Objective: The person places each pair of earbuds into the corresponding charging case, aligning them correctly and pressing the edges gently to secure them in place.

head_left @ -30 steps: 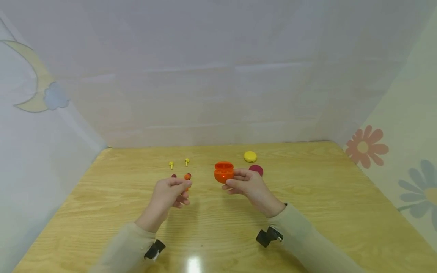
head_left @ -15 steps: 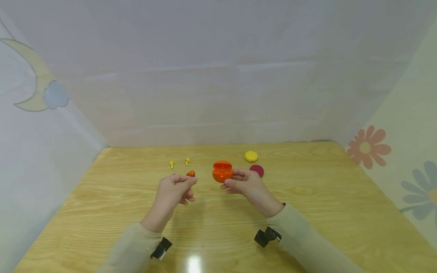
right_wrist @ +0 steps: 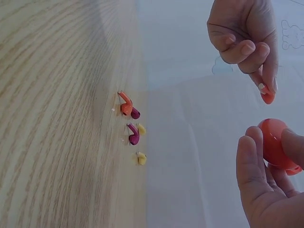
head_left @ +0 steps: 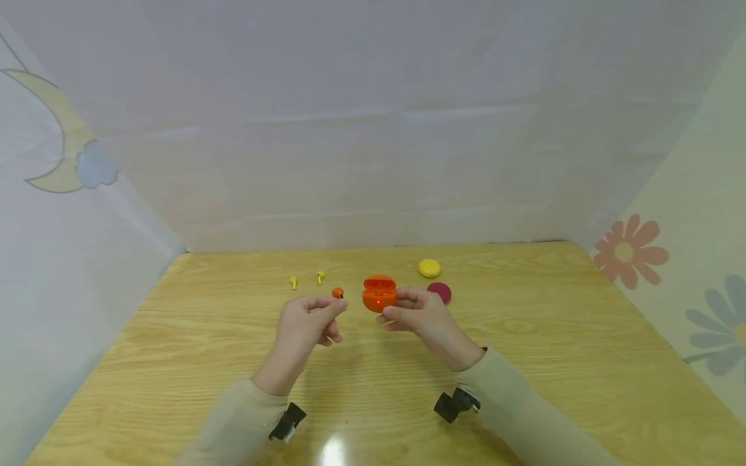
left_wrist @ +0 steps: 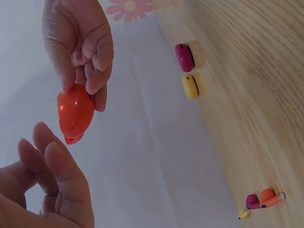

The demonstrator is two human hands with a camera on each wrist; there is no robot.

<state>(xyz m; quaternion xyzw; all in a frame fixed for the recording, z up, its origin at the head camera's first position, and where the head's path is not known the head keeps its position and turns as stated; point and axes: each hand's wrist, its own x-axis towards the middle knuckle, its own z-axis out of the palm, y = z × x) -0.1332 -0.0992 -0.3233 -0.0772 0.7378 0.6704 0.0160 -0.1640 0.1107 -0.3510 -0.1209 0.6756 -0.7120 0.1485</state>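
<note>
Between thumb and index finger my left hand (head_left: 307, 323) pinches an orange earbud (head_left: 338, 292), which also shows below its fingertips in the right wrist view. My right hand (head_left: 424, 320) grips a round orange earbud case (head_left: 379, 301) by its right side. The case's lid is up, its hollow faces me, and a small light glows on its front. Case and earbud are held above the table, a short gap apart. Another orange earbud (right_wrist: 126, 104) lies on the table beside purple earbuds (right_wrist: 134, 136); in the head view the left hand hides them.
Two yellow earbuds (head_left: 294, 281) lie at the back left of the wooden table (head_left: 524, 362). A yellow case (head_left: 429, 268) stands at the back right, with a purple case (head_left: 440, 292) just behind the right hand. Cloth walls (head_left: 361, 162) enclose the back and sides.
My left hand has moved right with the orange earbud, closer to the open case. The purple earbuds have gone out of sight behind it. The right hand and case have barely shifted.
</note>
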